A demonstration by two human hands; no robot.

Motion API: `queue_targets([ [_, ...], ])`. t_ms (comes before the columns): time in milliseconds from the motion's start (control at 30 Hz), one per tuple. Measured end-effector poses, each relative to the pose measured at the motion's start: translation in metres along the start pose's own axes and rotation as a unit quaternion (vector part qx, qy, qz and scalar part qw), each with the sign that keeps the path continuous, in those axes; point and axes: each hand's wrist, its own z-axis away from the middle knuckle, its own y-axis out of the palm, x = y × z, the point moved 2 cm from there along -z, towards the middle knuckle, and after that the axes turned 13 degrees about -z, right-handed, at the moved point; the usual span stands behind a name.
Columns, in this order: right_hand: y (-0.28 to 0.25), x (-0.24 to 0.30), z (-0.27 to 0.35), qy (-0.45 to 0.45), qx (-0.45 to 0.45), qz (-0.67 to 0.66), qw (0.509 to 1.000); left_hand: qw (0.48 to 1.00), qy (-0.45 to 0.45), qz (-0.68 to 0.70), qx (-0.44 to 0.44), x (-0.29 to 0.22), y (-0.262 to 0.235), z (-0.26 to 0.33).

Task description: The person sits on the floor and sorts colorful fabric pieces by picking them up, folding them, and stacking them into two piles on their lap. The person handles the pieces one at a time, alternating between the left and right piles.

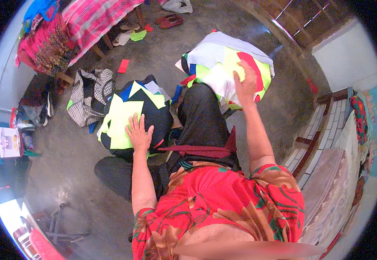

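My left hand (140,133) lies flat with its fingers spread on a neon yellow fabric piece (120,119). Under that piece is a rounded heap of dark cloth (159,118), with blue and pale grey scraps at its far side. My right hand (245,84) rests, fingers apart, on a larger bundle (208,54) of white, grey, neon yellow and red fabric pieces. A red piece (252,65) shows beside its fingers. Neither hand appears to grip anything. What lies inside both heaps is hidden.
A checked cloth (84,104) lies crumpled on the concrete floor left of the dark heap. Beyond it are a red scrap (123,66), a yellow-green scrap (138,35) and dark red footwear (169,21). A pink-covered bed (93,17) stands far left; a wooden bed frame (312,149) is at right.
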Motion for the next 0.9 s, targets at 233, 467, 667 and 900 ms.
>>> queue_targets([
  [233,-0.017,-0.076,0.014,0.104,0.013,0.142,0.984,1.0,-0.003,0.022,0.002,0.0,-0.004,0.001],
  [467,-0.02,-0.083,-0.001,0.113,-0.03,0.17,0.979,1.0,-0.005,0.022,0.001,-0.003,-0.001,-0.002],
  [667,-0.018,-0.064,0.001,0.095,-0.069,0.044,0.992,0.999,-0.023,0.027,0.017,0.0,-0.001,-0.001],
  [900,0.057,0.051,0.048,0.353,0.088,-0.588,0.723,0.999,-0.035,0.036,-0.015,0.001,0.001,0.0],
])
